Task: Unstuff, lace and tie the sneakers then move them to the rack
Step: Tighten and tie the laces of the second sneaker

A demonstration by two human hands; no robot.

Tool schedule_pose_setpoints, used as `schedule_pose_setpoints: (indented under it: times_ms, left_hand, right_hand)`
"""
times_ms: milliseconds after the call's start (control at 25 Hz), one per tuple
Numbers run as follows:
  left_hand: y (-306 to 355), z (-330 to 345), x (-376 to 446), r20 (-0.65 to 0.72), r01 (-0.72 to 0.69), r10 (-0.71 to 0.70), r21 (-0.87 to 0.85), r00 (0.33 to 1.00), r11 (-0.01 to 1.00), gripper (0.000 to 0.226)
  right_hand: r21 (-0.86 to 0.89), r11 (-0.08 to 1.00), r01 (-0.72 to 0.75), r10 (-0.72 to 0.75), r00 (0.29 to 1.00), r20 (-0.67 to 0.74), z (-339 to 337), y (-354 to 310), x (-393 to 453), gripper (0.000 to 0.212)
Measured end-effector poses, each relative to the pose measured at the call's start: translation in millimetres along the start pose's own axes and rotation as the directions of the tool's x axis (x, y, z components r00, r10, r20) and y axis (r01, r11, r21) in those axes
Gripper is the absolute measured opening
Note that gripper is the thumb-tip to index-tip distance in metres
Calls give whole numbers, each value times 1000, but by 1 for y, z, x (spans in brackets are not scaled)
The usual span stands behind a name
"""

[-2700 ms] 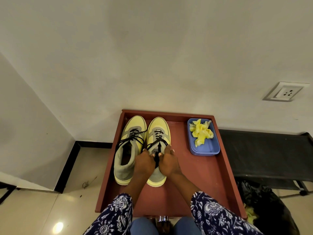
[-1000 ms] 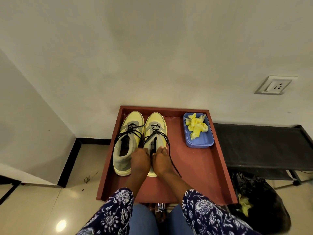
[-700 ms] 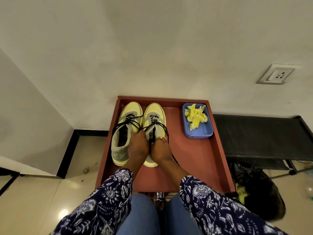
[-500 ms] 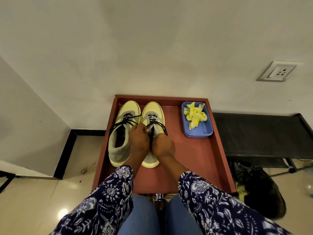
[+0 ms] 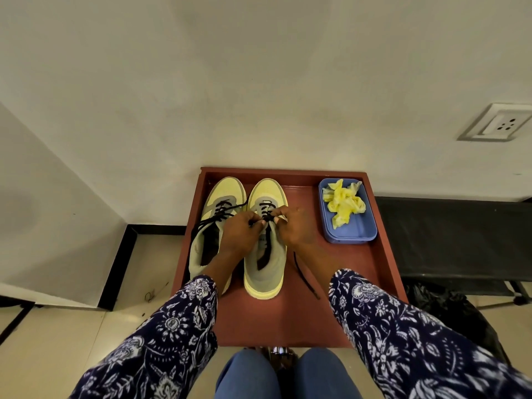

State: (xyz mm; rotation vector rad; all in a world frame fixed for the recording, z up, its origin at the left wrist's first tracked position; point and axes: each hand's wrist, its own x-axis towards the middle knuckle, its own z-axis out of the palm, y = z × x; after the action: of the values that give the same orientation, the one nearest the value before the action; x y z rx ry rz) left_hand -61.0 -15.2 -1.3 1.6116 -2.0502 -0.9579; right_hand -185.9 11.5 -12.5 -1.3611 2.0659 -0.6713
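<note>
Two yellow and grey sneakers stand side by side, toes to the wall, on a red-brown tray table [image 5: 339, 283]. The left sneaker [image 5: 207, 226] has loose black laces. Over the tongue of the right sneaker [image 5: 266, 272], my left hand [image 5: 240, 234] and my right hand [image 5: 296, 228] each pinch the black lace [image 5: 269, 218]. One loose lace end [image 5: 303, 276] trails over the tray to the right of that sneaker.
A blue tray [image 5: 349, 228] with crumpled yellow stuffing paper [image 5: 344, 203] sits at the table's back right. A black rack [image 5: 452, 237] stands to the right, a black bag [image 5: 449, 309] under it. The white wall is close behind, with a socket [image 5: 499, 125].
Both hands have moved from the sneaker's collar up toward the middle of the lacing, still holding the lace. A lace end now lies on the tray at right.
</note>
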Motion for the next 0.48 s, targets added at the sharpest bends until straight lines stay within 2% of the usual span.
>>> schedule_pose_setpoints:
  times_ms: [320, 480]
  left_hand:
    - [0, 5, 5, -57, -7, 8, 32, 998, 999, 18]
    - [0, 7, 4, -104, -3, 1, -18, 995, 1000, 18]
  right_hand:
    - [-72, 997, -17, 13, 999, -48, 0, -2, -3, 18]
    - [-16, 997, -71, 69, 991, -117, -1, -7, -8, 19]
